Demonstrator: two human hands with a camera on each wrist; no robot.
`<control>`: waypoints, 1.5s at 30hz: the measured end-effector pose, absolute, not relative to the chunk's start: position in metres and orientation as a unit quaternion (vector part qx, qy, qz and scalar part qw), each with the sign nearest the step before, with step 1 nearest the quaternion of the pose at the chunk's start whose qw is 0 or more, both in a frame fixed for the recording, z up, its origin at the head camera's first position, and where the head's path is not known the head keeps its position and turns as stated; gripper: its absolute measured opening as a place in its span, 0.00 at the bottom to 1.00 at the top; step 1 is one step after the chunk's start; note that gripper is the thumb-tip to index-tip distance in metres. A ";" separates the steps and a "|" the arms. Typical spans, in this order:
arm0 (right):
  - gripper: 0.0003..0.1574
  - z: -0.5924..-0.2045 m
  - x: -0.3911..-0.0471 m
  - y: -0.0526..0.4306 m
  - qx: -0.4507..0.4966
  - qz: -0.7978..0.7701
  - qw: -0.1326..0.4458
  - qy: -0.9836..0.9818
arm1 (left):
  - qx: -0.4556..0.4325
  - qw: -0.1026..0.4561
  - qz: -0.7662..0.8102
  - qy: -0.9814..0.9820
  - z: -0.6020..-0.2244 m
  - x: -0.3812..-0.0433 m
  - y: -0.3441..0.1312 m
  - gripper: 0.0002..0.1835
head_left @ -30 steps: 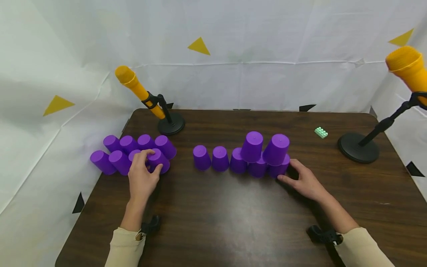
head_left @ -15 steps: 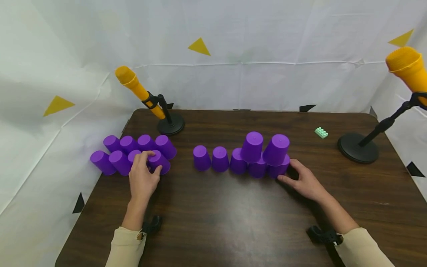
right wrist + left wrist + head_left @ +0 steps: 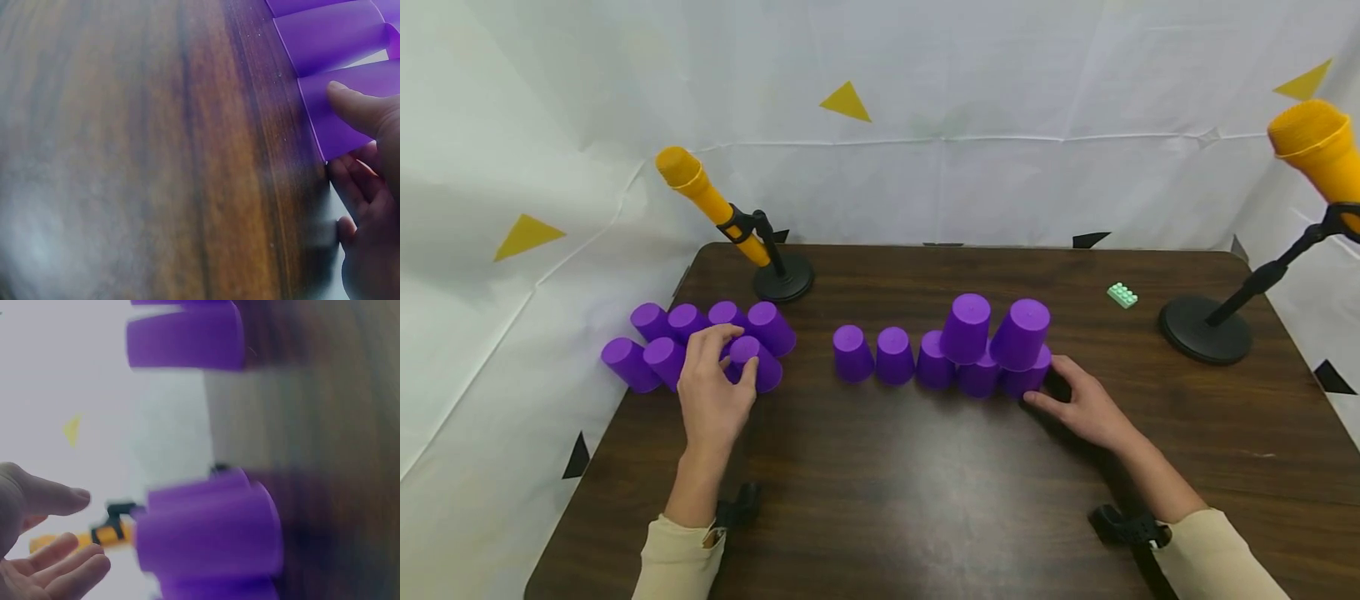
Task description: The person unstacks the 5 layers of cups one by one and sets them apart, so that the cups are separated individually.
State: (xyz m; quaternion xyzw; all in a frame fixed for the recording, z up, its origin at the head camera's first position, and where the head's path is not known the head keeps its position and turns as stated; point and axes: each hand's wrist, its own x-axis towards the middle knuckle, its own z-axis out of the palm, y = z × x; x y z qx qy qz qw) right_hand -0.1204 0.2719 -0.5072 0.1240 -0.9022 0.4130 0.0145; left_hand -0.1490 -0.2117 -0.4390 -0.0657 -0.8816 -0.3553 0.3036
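My left hand point(image 3: 711, 387) is over a cluster of upside-down purple cups at the left, thumb and fingers spread around the front right cup point(image 3: 762, 371). In the left wrist view, nothing shows between the thumb and fingers of that hand point(image 3: 47, 540); a purple cup point(image 3: 209, 534) stands beside them, blurred. My right hand point(image 3: 1086, 408) cradles the rightmost bottom cup point(image 3: 1022, 383) of a row of inverted cups. Its thumb lies on this cup point(image 3: 344, 119) in the right wrist view, with fingers behind its side. Two upper cups, one point(image 3: 966, 329) beside another point(image 3: 1021, 335), bridge the row's right end.
A yellow microphone point(image 3: 700, 187) on a black stand is behind the left cluster. Another yellow microphone point(image 3: 1315, 150) leans from its stand at the right. A mint green toy brick point(image 3: 1122, 295) lies at the back right of the brown table point(image 3: 910, 492). White sheeting surrounds it.
My left hand has shifted slightly left and up, its fingertips spreading away from the front right cup. The right hand and stacked cups stay put.
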 end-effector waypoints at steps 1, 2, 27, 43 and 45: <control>0.37 -0.507 -0.121 0.272 0.123 0.413 0.014 -0.902 | -0.081 0.312 -0.362 -0.875 -0.435 -0.149 -0.205 0.23; 0.37 -0.507 -0.121 0.272 0.123 0.413 0.013 -0.902 | -0.096 0.319 -0.368 -0.868 -0.431 -0.149 -0.197 0.22; 0.36 -0.506 -0.121 0.272 0.123 0.415 0.015 -0.901 | -0.319 0.175 -0.378 -0.851 -0.425 -0.157 0.000 0.37; 0.37 -0.505 -0.120 0.272 0.119 0.416 0.008 -0.901 | -0.308 0.205 -0.402 -0.838 -0.429 -0.161 -0.001 0.27; 0.37 -0.505 -0.120 0.272 0.118 0.416 0.007 -0.902 | -0.308 0.211 -0.411 -0.832 -0.426 -0.158 -0.008 0.26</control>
